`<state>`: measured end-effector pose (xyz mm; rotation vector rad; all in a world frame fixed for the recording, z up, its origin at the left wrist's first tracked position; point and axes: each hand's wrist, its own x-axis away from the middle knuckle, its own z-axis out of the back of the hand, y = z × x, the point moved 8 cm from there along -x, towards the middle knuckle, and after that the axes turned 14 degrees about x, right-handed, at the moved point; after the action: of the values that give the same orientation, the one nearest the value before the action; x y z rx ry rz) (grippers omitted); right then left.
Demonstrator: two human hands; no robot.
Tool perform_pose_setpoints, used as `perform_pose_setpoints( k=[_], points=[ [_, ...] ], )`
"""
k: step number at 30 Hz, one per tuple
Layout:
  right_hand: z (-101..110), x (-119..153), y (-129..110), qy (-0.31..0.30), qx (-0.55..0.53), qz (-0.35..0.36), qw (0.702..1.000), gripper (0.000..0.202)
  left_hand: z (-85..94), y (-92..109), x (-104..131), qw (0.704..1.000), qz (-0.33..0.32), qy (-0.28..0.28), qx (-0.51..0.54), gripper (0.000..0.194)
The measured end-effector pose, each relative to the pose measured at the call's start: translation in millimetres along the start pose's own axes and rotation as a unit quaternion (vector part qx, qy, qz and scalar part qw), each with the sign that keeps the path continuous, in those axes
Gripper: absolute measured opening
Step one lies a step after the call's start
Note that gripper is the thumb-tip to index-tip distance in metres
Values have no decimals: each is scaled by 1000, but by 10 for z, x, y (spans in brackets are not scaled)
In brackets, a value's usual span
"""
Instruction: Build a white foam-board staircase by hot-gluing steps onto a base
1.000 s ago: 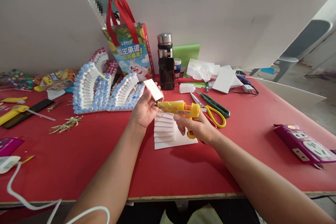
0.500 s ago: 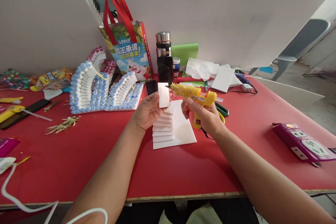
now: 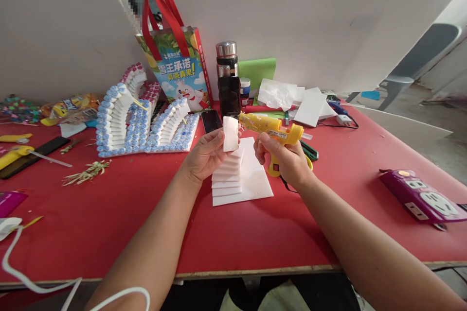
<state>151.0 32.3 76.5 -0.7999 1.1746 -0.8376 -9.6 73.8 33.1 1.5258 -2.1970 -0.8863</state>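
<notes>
Pinched upright between the fingers of my left hand (image 3: 207,155) is a small white rectangular foam piece (image 3: 230,134). My right hand (image 3: 282,156) is wrapped round the handle of a yellow hot glue gun (image 3: 260,123), which points left. Its tip is at the right edge of the foam piece; whether they touch I cannot tell. Below my hands, a white foam board (image 3: 255,175) lies on the table, bearing a row of overlapping white strips (image 3: 226,178) like steps along its left side.
Blue-and-white decorated models (image 3: 124,121) stand left of centre. Behind are a printed bag (image 3: 178,68), a steel flask (image 3: 226,58) and a dark phone (image 3: 229,96). White scraps (image 3: 310,109) lie back right, a purple power strip (image 3: 419,197) at far right. Another yellow glue gun (image 3: 18,158) rests left on the red table (image 3: 233,238).
The foam piece has turned slightly and moved a little right in my left hand's grasp. The glue gun's tip has slipped from its upper corner to behind or beside its right edge.
</notes>
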Motion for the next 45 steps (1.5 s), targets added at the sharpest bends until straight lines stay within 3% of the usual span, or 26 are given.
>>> perform_pose_setpoints(
  k=[9, 14, 45],
  points=[
    [-17, 25, 52, -6, -7, -44, 999, 42, 10, -3, -1, 1000, 3, 0, -2, 30],
    [-19, 16, 51, -10, -3, -42, 999, 43, -6, -1, -2, 1000, 1, -14, -10, 31],
    [-107, 46, 85, -41, -7, -56, 998, 43, 25, 84, -12, 999, -29, 23, 24, 23]
  ],
)
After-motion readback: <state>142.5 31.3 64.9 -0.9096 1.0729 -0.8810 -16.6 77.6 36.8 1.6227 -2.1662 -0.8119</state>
